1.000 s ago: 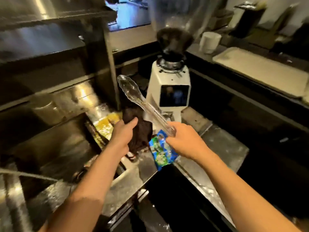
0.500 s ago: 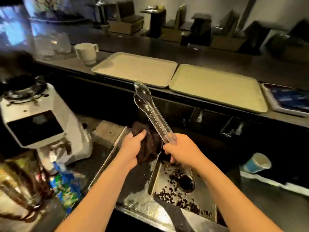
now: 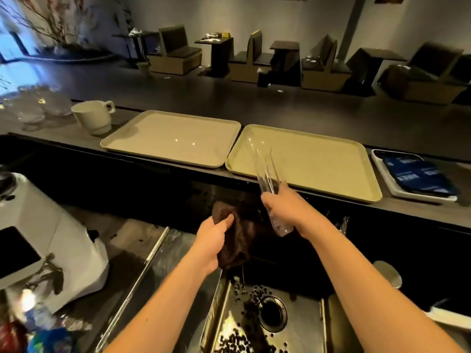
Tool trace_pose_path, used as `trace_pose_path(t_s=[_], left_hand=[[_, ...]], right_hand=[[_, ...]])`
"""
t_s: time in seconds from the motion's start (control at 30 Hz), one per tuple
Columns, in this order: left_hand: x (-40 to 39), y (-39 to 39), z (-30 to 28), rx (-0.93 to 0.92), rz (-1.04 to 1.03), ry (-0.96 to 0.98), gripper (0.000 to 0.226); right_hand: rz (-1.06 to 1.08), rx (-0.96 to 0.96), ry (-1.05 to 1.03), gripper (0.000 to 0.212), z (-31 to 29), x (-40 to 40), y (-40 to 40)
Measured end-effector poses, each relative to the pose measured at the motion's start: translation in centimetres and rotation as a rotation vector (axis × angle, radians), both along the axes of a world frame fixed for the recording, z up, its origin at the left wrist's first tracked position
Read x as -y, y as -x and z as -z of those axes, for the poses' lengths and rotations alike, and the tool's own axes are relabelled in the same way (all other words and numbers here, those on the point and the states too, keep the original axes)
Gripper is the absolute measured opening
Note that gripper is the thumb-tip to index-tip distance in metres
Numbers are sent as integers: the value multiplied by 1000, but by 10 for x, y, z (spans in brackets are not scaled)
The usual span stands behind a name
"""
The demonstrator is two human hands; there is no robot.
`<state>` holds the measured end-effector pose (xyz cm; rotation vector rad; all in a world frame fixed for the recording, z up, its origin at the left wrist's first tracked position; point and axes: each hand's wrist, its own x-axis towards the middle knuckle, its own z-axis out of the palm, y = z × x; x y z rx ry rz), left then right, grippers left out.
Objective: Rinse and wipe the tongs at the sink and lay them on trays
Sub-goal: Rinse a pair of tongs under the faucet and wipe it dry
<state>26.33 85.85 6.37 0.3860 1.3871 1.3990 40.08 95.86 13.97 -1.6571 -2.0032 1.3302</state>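
My right hand (image 3: 285, 208) is closed round the clear tongs (image 3: 266, 174), tips pointing away over the right tray (image 3: 356, 159), ready to lay; left hand (image 3: 216, 238) clutches the dark cloth (image 3: 237, 245).

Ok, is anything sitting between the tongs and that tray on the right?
Nothing visible. The right hand holds the tongs with their tips already over the near edge of the bare right tray.

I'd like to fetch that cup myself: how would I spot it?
Look along the dark counter behind the sink. Two beige trays lie side by side; the cream mug stands just beyond the left tray, the only handled, opaque cup beside clear glassware.
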Motion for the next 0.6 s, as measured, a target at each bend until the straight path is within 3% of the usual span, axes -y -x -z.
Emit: trace_pose_path(t_s=[0.1,0.23,0.43,0.6], left_hand=[[-7,11,-2,-32,-37,15,25],[-13,24,-4,-43,-76,19,23],[-22,39,-8,-12,-94,4,22],[-23,47,-13,16,-84,-28,23]], right_hand=[[-73,266,-298,30,-11,-25,27],[-90,448,-507,34,-12,-46,57],[-64,446,-472,35,-10,-71,85],[14,434,-520,78,-9,-72,88]])
